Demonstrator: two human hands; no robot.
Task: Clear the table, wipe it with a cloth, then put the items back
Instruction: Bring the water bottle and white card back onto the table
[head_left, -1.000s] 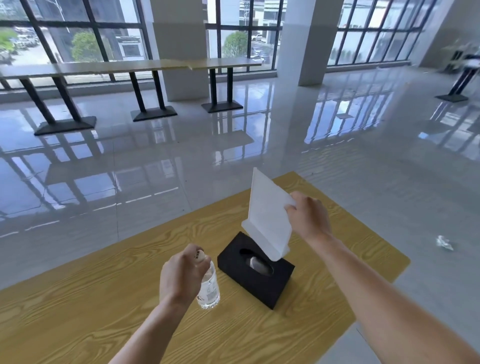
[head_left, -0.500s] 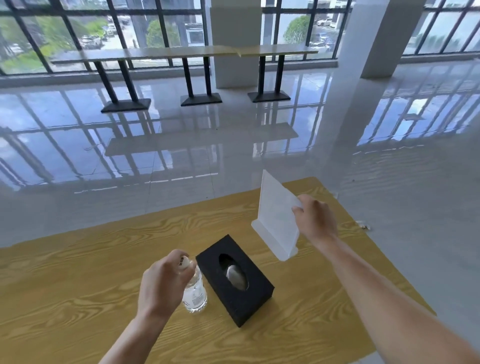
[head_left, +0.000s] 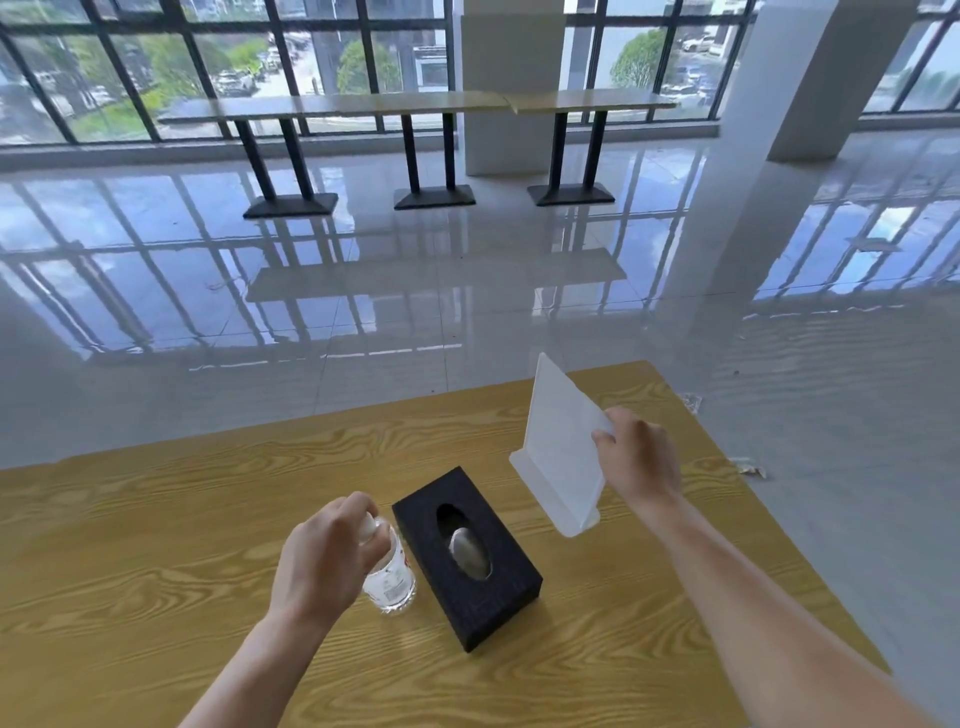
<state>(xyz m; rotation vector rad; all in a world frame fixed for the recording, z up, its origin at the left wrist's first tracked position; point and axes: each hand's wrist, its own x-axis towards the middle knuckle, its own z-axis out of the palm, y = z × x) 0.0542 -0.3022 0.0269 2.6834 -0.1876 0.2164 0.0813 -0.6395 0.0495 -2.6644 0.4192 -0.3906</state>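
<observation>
A black tissue box with an oval opening lies in the middle of the wooden table. Just left of it stands a clear water bottle, and my left hand is closed around its cap and neck from above. My right hand grips the top edge of a white frosted sign stand, which is tilted and held above the table, to the right of the box. No cloth is in view.
The table's right edge runs close to my right arm, with glossy tiled floor beyond. Scraps of litter lie on the floor by that edge. Long tables on black pedestals stand far back by the windows, beside white columns.
My head has turned, so the table shifted in view. The sign stand in my right hand has moved right, away from above the tissue box. My left hand stays on the bottle.
</observation>
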